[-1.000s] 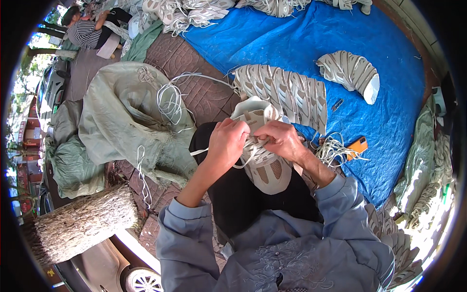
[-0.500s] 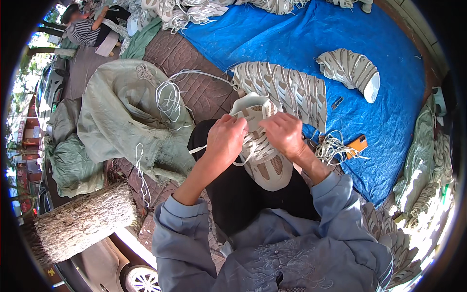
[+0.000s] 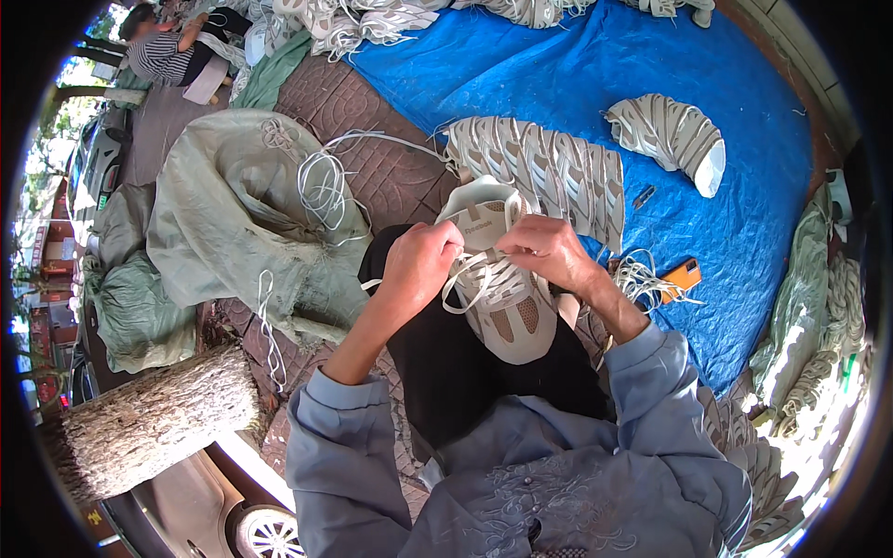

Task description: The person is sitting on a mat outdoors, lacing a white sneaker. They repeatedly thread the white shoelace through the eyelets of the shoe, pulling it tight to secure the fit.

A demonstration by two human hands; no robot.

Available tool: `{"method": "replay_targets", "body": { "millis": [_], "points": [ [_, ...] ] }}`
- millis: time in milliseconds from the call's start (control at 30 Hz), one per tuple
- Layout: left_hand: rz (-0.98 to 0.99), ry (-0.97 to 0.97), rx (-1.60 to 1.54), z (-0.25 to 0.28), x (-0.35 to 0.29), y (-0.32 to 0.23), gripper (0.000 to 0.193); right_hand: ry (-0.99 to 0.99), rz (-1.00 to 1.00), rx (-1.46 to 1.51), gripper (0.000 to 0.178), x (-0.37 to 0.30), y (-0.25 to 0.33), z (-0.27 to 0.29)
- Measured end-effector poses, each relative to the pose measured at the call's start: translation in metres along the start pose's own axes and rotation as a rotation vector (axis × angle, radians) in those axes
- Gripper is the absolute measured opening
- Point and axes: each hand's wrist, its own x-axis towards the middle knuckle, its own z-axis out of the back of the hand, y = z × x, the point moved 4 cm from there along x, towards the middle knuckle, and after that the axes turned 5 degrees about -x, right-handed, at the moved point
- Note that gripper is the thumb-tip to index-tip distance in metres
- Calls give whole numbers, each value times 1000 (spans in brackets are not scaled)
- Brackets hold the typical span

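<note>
A beige and white sneaker upper (image 3: 521, 327) rests toe toward me on my dark-trousered lap, its tongue (image 3: 479, 225) standing up between my hands. White lace (image 3: 502, 281) crosses its front through the eyelets. At the left eyelet edge, my left hand (image 3: 424, 264) is closed in a pinch on the shoelace, and a loop of it hangs below the fingers. My right hand (image 3: 551, 251) is pinched closed at the upper's right edge, with lace at its fingertips. Its fingertips partly hide what they grip.
Nested sneaker uppers (image 3: 549, 177) lie beyond my knees, with another bundle (image 3: 665, 139) on the blue tarp (image 3: 735, 251). Loose laces (image 3: 637, 284) and an orange phone (image 3: 682, 279) lie at right. A greenish sack (image 3: 223, 214) and tree trunk (image 3: 167, 418) are left. Another person (image 3: 163, 56) sits far left.
My hands have shifted slightly lower and apart from the tongue, uncovering more of it. The lace loop under my left hand has swung a little left.
</note>
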Motion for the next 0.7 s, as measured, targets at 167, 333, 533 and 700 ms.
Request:
{"method": "replay_targets", "body": {
  "millis": [167, 333, 533, 700],
  "points": [
    [6, 117, -126, 4, -1, 2, 9, 28, 291, -428, 22, 2, 10, -2],
    [-73, 154, 53, 13, -5, 0, 10, -195, 271, -414, 25, 4, 16, -10],
    [175, 367, -132, 41, 6, 24, 12, -204, 101, -319, 26, -13, 17, -25],
    [361, 397, -422, 60, 5, 47, 16, -203, -178, 87, 23, -17, 2, -3]
  ]
}}
